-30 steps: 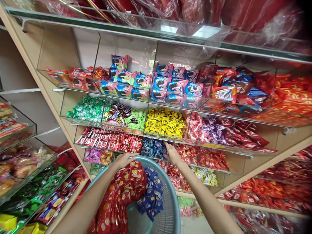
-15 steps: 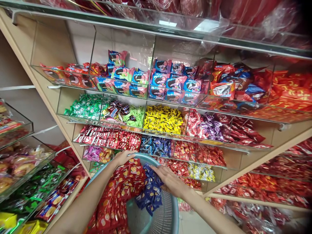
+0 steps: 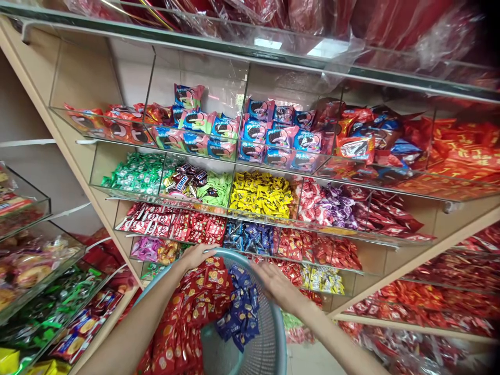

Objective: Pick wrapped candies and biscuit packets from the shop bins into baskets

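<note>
Basket (image 3: 272, 333) of red and blue packets (image 3: 213, 299) is being gripped at its far rim by the left hand (image 3: 197, 255).
At its right rim, the right hand (image 3: 278, 284) is being held loosely extended, seemingly empty; a spill is being risked, should the left fingers slip.

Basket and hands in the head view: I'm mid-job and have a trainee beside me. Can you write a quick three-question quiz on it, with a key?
1. True or false: the red packets fill more of the basket than the blue packets do.
2. Which wrapper colour lies on the shelf directly above the blue-wrapped shelf goods? A) green B) yellow C) purple
3. Which of the person's hands is nearer the basket's red packets?

Key
1. True.
2. B: the yellow-wrapped pieces.
3. The left hand, at the far rim.
</note>
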